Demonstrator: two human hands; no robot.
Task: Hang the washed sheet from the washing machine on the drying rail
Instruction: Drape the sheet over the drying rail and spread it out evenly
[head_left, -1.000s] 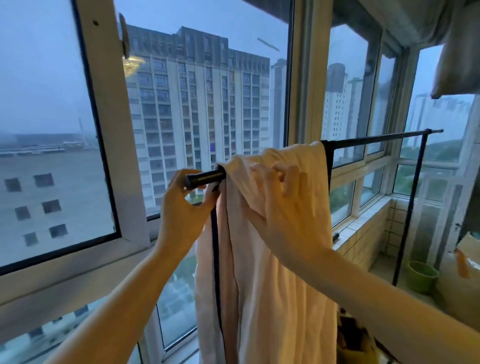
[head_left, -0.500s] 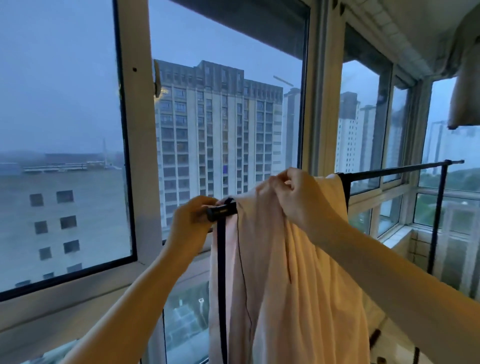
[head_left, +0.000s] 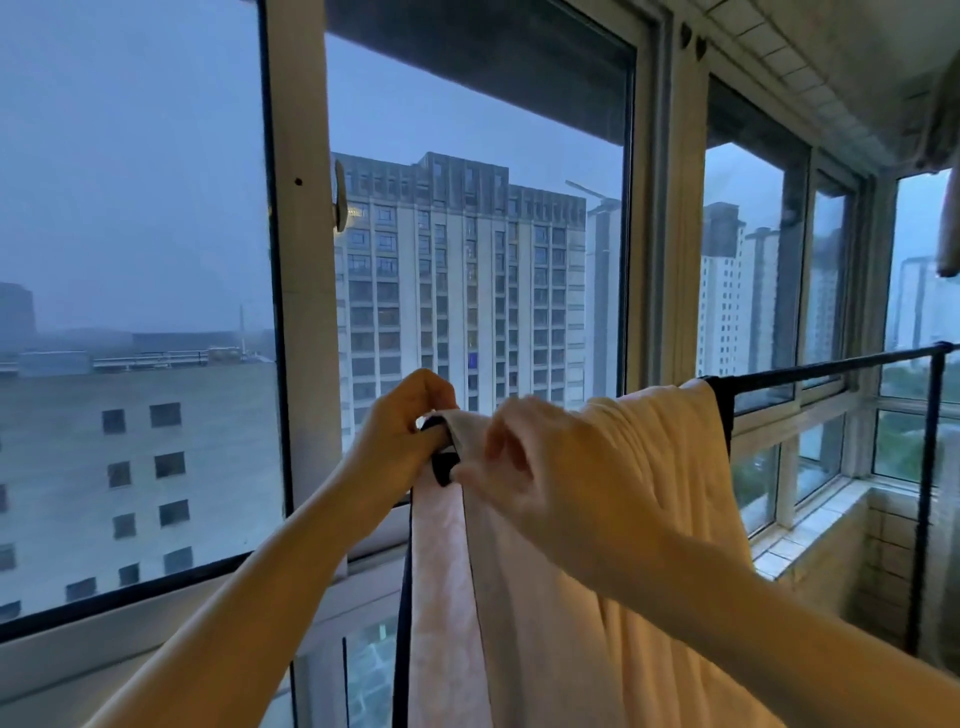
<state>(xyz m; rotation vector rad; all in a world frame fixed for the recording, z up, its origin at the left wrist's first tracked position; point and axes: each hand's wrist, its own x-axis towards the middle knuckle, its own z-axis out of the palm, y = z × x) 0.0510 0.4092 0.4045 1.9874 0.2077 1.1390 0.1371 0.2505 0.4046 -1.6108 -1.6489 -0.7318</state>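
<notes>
While the sheet (head_left: 665, 431) was bunched further along the rail (head_left: 831, 368) a second ago, its near edge now reaches the rail's left end, which had been bare.

- Left hand (head_left: 400, 441): fingers curled round the rail end, touching the sheet's edge. It held the same spot before.
- Right hand (head_left: 535, 467): was lying on top of the cloth; now pinches the edge just beside the end cap.
- Sheet: draped over the rail, both falls hanging down out of view, folds gathered toward the middle.

Judgement: the hanging is done and this is spreading; the right stretch of rail is bare, so the cloth could be drawn wider.

Count: one sheet, one rail, two uprights (head_left: 927, 493), two hands, one other cloth (head_left: 948, 218) at top right.
</notes>
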